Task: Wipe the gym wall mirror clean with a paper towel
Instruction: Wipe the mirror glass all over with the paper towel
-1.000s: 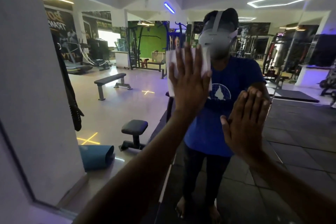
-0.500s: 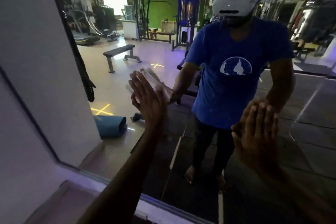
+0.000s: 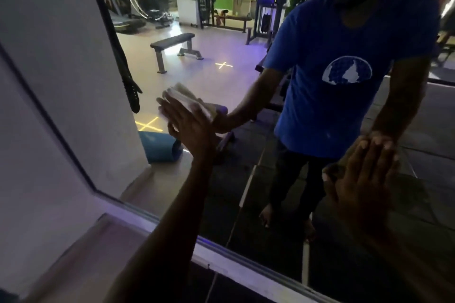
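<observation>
- The right hand lies flat on the large frameless glass wall mirror low on the right side, fingers straight and held close together, thumb out to the left; it holds nothing and seems only to brace the body
- The left hand presses a folded white paper towel against the glass further up and to the left, near the mirror's left edge; the fingers are straight and laid side by side over the towel, which sticks out above the fingertips
- The towel is blurred, which suggests a wiping stroke under way, so I judge the task to be in the middle of the wiping itself
- The glass round the towel shows no streaks, smears or wet film that I can make out in this dim light, so I cannot tell which parts are already clean
- As far as I can judge, the strip beside the left edge, the band along the pale bottom ledge and the area under the right hand remain to be covered
- Further off, in the reflection, stand a person in a blue T-shirt, a rolled blue mat on the floor and a grey flat bench behind it, all reflected clearly
</observation>
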Motion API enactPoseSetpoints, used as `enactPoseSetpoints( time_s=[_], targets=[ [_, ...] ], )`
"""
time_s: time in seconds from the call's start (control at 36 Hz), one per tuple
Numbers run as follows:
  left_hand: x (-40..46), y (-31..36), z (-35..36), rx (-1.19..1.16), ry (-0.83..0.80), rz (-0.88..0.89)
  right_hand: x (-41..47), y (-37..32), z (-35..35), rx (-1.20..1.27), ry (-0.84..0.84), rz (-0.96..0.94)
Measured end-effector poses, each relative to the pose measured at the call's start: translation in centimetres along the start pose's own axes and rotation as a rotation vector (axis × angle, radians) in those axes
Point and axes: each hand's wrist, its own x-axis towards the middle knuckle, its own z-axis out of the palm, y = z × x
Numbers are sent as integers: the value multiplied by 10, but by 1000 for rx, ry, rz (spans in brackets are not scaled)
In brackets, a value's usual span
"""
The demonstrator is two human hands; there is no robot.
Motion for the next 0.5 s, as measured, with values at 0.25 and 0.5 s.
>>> enactPoseSetpoints(
  time_s=[0.25,0.5],
  targets=[
    [-173,34,0,97,-482,677,-33,0,3,59,-131,-49],
    [-80,2,19,-112,-61,-120,-47,40,-3,1,-87,50]
  ],
)
